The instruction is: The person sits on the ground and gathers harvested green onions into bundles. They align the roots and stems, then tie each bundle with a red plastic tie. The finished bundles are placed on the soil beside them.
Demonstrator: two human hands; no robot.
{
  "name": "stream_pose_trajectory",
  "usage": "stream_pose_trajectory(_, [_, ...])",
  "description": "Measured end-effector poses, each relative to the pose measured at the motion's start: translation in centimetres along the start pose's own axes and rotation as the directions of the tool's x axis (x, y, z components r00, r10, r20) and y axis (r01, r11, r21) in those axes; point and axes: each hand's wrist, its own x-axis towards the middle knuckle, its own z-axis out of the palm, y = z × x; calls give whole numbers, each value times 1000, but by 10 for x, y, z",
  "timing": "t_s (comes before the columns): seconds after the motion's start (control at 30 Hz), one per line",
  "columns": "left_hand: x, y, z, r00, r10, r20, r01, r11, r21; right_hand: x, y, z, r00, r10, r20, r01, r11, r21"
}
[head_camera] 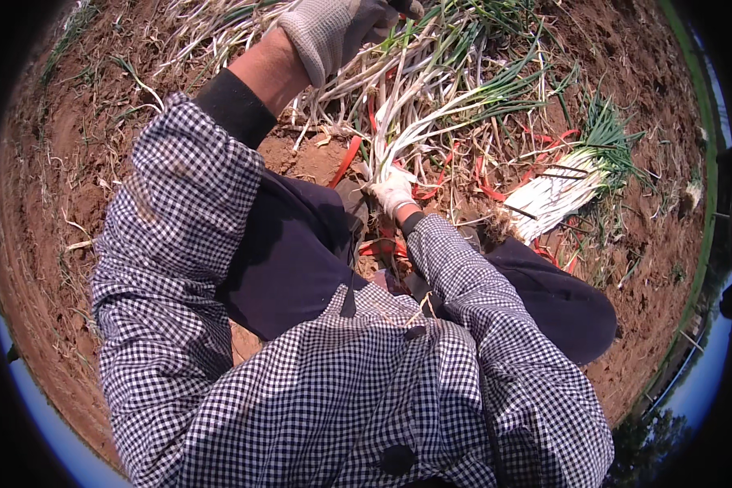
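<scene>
My right hand (395, 188), in a whitish glove, is closed around the lower ends of a loose bunch of spring onions (418, 131). Their green tops fan out to the upper right. My left hand (348, 30), in a grey-white knit glove with darker fingers, reaches over the pile of spring onions (366, 76) at the top edge. Its fingers look bent; whether they grip anything is not clear. On the right lies a bundle of spring onions (555, 192) with dark ties across it, white stalks together and roots towards me.
Red flat strips (346, 160) lie on the ground between my legs and around the bundle. My knees in dark trousers (561, 299) flank the work spot. Brown soil (55, 183) with scattered stalks surrounds the pile.
</scene>
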Motion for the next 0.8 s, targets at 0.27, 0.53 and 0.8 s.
stream_pose_trajectory(0.27, [-17,-22,33,962,-260,84,265,963,-53,-71,-19,-86,930,-321,178,16,520,854])
stream_pose_trajectory(0.53, [-112,-69,89,950,-305,-72,314,926,209,-133,-36,-109,854,-484,191,-318,-194,928])
stream_pose_trajectory(0.8, [-183,-131,154,939,-72,-335,308,609,731,-116,-34,-86,846,-515,136,-234,-129,964])
